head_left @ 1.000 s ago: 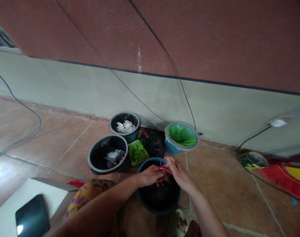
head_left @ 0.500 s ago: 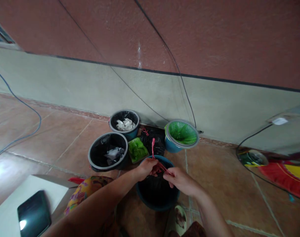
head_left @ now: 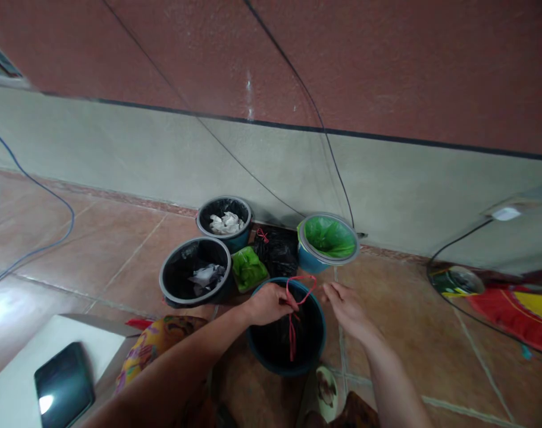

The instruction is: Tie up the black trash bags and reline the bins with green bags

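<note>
My left hand [head_left: 271, 303] pinches a red plastic string [head_left: 292, 336]. A loop of it stands up above my fingers, while the tail hangs down into the blue bucket [head_left: 322, 342]. Inside that bucket is a black plastic bag [head_left: 275, 342], mostly in shadow and partly behind my left hand. Just right of the loop, over the bucket's right side, my right hand [head_left: 348, 309] is held apart from the string, fingers loosely bent with nothing visible in them.
Behind the bucket lie a green bundle [head_left: 250, 268] and a tied black bag [head_left: 277, 249]. Around them stand two black-lined bins [head_left: 166, 285] with crumpled waste and a green-lined bin [head_left: 353, 258]. A phone [head_left: 64, 383] rests on a white surface at left. Cables hang along the wall.
My right hand has let go of the red string and moved right and slightly up. The string now forms a loop above my left fingers, its tail dangling.
</note>
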Available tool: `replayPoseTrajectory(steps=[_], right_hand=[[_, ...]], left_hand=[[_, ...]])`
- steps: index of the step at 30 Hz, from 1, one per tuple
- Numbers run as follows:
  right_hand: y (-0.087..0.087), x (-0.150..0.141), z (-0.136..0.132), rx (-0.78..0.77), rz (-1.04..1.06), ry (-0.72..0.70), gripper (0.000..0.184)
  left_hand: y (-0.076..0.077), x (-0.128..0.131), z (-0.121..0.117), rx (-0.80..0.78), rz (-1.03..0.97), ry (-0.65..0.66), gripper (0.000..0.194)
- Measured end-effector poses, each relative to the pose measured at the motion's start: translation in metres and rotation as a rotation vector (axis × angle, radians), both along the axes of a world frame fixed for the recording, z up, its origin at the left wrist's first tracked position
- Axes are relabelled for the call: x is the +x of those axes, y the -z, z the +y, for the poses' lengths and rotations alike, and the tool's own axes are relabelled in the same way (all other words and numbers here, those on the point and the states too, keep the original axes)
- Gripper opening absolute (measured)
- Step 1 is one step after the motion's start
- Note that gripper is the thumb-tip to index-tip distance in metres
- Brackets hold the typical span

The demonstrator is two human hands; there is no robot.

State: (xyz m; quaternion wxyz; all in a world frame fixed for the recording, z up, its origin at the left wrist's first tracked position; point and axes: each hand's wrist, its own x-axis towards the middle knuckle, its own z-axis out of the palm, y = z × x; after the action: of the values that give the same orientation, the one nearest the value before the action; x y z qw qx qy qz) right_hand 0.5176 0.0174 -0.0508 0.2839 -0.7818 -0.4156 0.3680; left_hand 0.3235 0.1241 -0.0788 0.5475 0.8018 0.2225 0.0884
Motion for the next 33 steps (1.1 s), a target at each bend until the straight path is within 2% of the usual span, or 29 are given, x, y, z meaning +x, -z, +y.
replayPoseTrajectory(steps=[2, 5, 7, 11, 14, 16, 19, 23, 26, 29, 33], right_hand=[[0.007, -0.003, 0.005, 0.125, -0.047, -0.041, 0.036], [0.011, -0.019, 0.010, 0.179, 0.154, -0.240, 0.030], [0.013, -0.028, 0.012, 0.185, 0.268, -0.304, 0.027], [0.018, -0.032, 0.015, 0.245, 0.412, -0.241, 0.024], [0.015, -0.032, 0.017, 0.248, 0.572, -0.182, 0.026], [0.008, -0.034, 0.018, 0.186, 0.637, -0.151, 0.033], [-0.002, -0.039, 0.018, 0.086, 0.611, -0.095, 0.039], [0.001, -0.043, 0.018, 0.127, 0.503, 0.013, 0.030], [0.007, -0.041, 0.020, 0.161, 0.399, -0.008, 0.025], [0.005, -0.039, 0.021, 0.166, 0.321, 0.002, 0.022], [-0.008, -0.038, 0.021, 0.176, 0.463, 0.132, 0.017]], left_hand=[[-0.007, 0.000, -0.002, 0.181, -0.086, 0.079, 0.017], [-0.015, 0.001, -0.005, 0.394, -0.165, 0.161, 0.023], [-0.019, 0.000, -0.007, 0.499, -0.139, 0.178, 0.028], [-0.021, -0.005, -0.013, 0.584, -0.043, 0.080, 0.032], [-0.019, -0.008, -0.015, 0.544, -0.048, -0.075, 0.031], [-0.017, -0.009, -0.015, 0.489, -0.093, -0.167, 0.029], [-0.016, -0.007, -0.014, 0.358, -0.163, -0.273, 0.025], [-0.017, -0.003, -0.010, 0.158, -0.223, -0.375, 0.023], [-0.020, -0.003, -0.008, 0.037, -0.259, -0.393, 0.026], [-0.025, -0.003, -0.007, -0.028, -0.253, -0.327, 0.027], [-0.026, 0.000, -0.010, -0.083, -0.240, -0.296, 0.023]])
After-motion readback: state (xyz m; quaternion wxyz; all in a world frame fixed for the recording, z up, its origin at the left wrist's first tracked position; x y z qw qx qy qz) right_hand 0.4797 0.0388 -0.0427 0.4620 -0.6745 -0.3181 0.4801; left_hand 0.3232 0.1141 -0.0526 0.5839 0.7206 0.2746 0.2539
